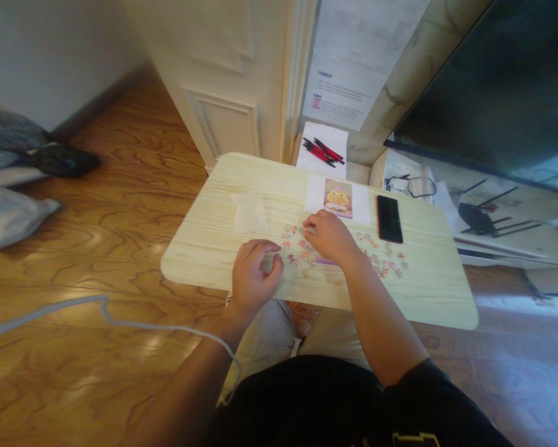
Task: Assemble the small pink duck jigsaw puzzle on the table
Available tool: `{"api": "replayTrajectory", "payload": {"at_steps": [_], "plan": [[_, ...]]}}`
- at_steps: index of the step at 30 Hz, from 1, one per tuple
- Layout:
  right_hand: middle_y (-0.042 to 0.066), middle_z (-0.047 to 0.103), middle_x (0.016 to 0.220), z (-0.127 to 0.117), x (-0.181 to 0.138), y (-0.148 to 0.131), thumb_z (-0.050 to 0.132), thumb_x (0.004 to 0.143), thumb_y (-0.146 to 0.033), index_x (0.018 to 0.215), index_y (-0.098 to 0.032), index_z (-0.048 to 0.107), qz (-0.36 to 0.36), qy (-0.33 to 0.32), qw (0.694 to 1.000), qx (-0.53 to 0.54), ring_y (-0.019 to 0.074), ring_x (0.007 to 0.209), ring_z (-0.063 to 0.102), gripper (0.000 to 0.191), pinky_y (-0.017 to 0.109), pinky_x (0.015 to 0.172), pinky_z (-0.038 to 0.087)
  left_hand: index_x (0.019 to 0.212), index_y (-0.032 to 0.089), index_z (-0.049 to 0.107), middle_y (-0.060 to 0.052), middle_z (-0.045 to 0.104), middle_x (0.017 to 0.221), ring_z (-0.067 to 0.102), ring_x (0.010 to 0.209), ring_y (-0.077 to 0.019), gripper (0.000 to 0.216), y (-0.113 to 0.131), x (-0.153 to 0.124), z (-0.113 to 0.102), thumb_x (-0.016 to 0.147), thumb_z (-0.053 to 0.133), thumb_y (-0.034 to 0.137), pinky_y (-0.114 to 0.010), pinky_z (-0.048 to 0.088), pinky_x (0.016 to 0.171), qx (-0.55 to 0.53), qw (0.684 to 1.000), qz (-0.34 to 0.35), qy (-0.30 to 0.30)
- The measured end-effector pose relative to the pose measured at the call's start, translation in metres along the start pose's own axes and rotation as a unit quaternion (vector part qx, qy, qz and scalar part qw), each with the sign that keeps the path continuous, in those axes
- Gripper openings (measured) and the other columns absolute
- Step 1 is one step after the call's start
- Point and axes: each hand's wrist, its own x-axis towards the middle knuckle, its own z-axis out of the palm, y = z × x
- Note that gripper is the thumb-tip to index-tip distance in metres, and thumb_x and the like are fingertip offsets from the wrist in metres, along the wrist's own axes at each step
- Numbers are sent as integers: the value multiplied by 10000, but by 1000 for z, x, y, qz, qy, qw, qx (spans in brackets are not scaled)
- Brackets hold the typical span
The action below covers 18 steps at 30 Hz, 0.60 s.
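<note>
Small jigsaw puzzle pieces lie scattered over the pale wood-grain table. My right hand reaches over them from the right, its thumb and fingers pinched on what looks like a puzzle piece, mostly hidden by the fingertips. At the left edge of the pieces rests my left hand, fingers curved, with a gap between thumb and index finger and nothing visible in it. Just beyond my right hand is a printed picture of a yellow cartoon figure on a white sheet. A purple-edged strip shows below my right wrist.
A black phone lies on the table's right side, and a translucent bag on its left. Behind stand red and black pens on paper. A cable crosses my left forearm. A large screen is at the right.
</note>
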Motion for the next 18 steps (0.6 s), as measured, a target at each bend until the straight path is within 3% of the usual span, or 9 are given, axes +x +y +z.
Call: {"api": "replayTrajectory", "payload": {"at_steps": [9, 18], "plan": [[111, 709, 1051, 3, -8, -14, 695, 935, -299, 1004, -199, 760, -15, -46, 998, -33, 275, 1026, 655, 137, 379, 941, 494, 1056, 249, 673, -46, 709, 1094, 655, 1076, -242, 146, 0, 3, 4, 919, 624, 239, -431, 530, 990, 27, 999, 19, -35], [152, 687, 1129, 15, -17, -32, 542, 1016, -211, 1087, -156, 691, -19, -35, 998, -46, 287, 1114, 628, 174, 406, 987, 470, 1046, 251, 678, -45, 714, 1091, 662, 1070, -248, 141, -3, 3, 6, 912, 632, 237, -437, 523, 1001, 37, 998, 39, -26]]}}
